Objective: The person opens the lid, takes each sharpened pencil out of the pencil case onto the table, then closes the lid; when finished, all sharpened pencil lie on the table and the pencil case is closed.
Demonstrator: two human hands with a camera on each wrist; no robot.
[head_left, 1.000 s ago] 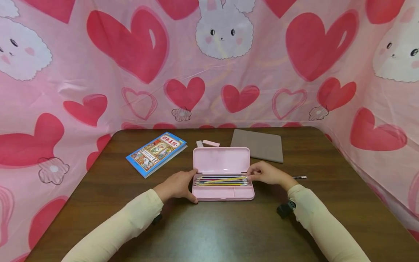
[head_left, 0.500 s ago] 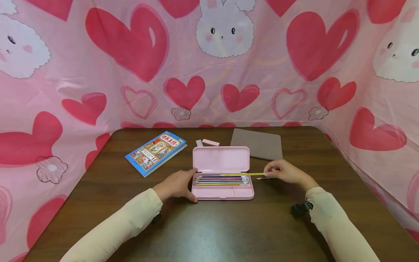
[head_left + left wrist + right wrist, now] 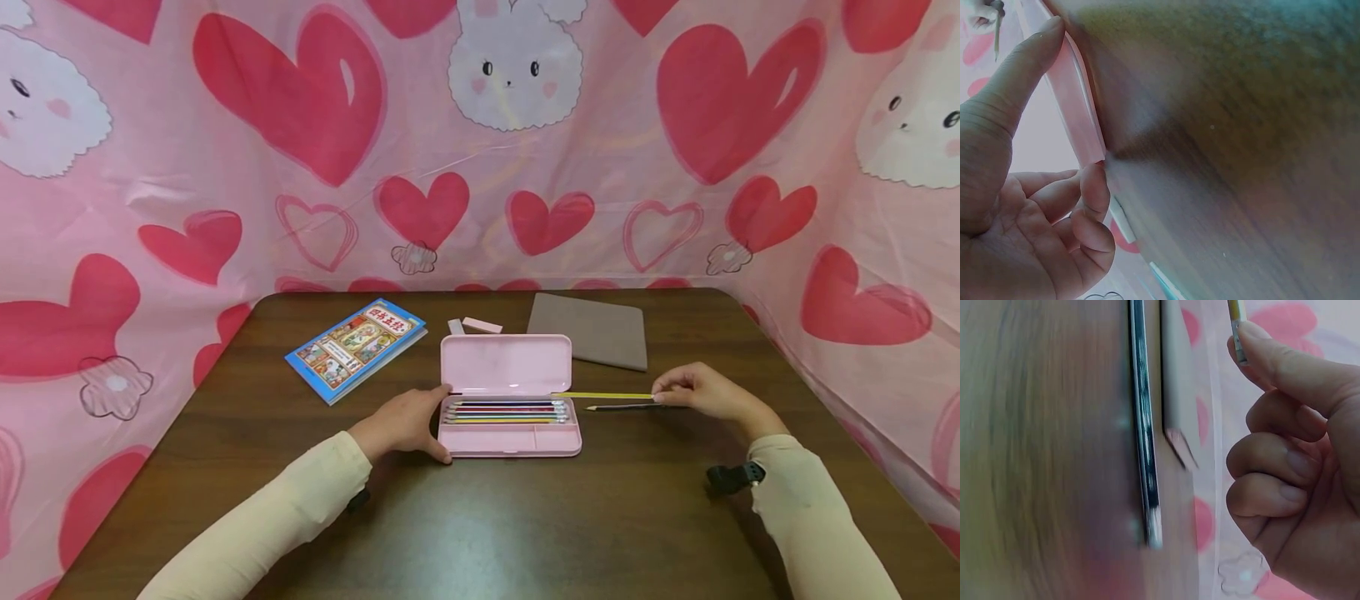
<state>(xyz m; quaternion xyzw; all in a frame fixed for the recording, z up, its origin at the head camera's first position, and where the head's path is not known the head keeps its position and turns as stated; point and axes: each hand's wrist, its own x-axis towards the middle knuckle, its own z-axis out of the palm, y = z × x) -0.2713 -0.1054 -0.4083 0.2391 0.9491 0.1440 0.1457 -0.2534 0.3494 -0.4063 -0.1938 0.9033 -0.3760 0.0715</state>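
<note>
A pink pencil case point(image 3: 506, 364) lies with its lid up in the middle of the table; several pencils point(image 3: 506, 412) fill its long rear compartment. My left hand point(image 3: 401, 423) grips the case's left end, thumb at the front corner and fingers at the back, as the left wrist view also shows on the case's edge point(image 3: 1072, 94). To the right of the case, my right hand point(image 3: 708, 392) pinches a yellow pencil point(image 3: 611, 396) by its end between thumb and forefinger, the other fingers curled. Below that hand a dark pencil point(image 3: 1143, 419) lies on the table, its sharpened tip towards the case.
A blue-edged book point(image 3: 356, 348) lies at the back left. Behind the case are a pink block point(image 3: 482, 325) and a small grey one point(image 3: 455, 327). A grey-brown notebook point(image 3: 588, 331) lies at the back right. Patterned pink cloth point(image 3: 600, 150) hangs around the table point(image 3: 495, 525).
My right hand has drawn the yellow pencil out of the case and moved it to the right, uncovering the dark pencil's tip. The left hand has stayed on the case.
</note>
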